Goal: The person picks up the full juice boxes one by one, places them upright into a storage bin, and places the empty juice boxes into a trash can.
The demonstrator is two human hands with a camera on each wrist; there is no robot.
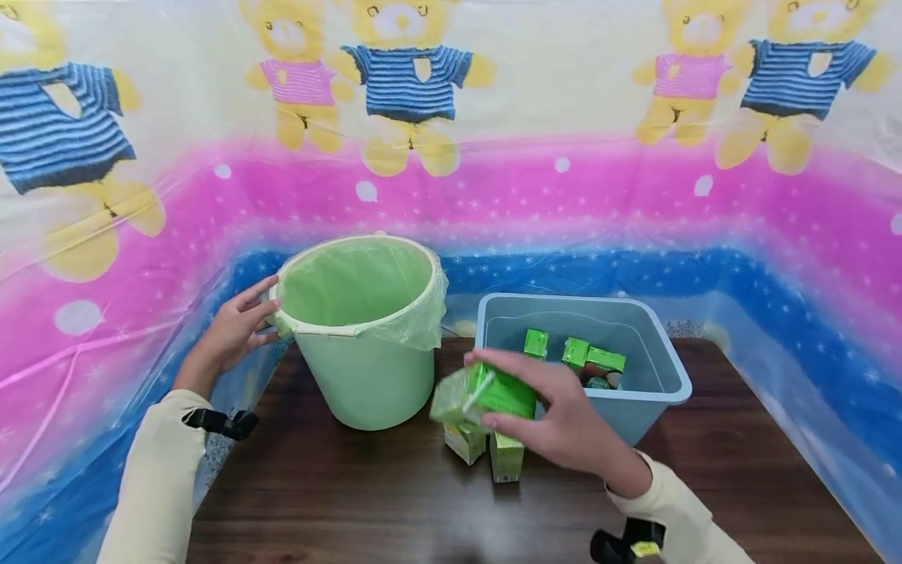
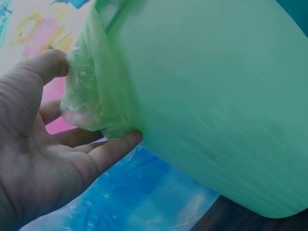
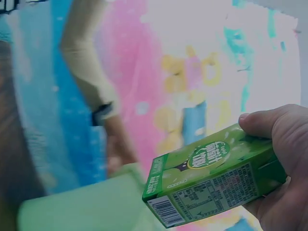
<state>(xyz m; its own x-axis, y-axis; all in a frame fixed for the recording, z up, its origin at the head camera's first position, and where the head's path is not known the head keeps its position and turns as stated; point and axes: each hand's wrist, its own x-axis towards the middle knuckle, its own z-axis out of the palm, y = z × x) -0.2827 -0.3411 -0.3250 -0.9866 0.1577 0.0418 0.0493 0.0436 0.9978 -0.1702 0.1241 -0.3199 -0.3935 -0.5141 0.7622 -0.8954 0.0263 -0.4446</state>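
Observation:
My right hand [image 1: 564, 415] grips a green drink carton [image 1: 454, 395] between thumb and fingers, above the table and in front of the blue tub. Printed text and a barcode show on the carton [image 3: 207, 178] in the right wrist view. Two more cartons, one on the left [image 1: 465, 444] and one on the right [image 1: 507, 460], stand below it on the table. My left hand [image 1: 239, 333] touches the rim of a light green bin [image 1: 373, 384], its fingers fairly straight. In the left wrist view, its fingertips lie against the bin and its thin plastic liner [image 2: 91, 91].
A blue-grey tub [image 1: 676, 384] stands right of the bin, with several green cartons [image 1: 606, 359] inside. Both sit on a dark wooden table [image 1: 338, 501]. A patterned plastic sheet [image 1: 535, 204] with teddy bears rises behind and at both sides.

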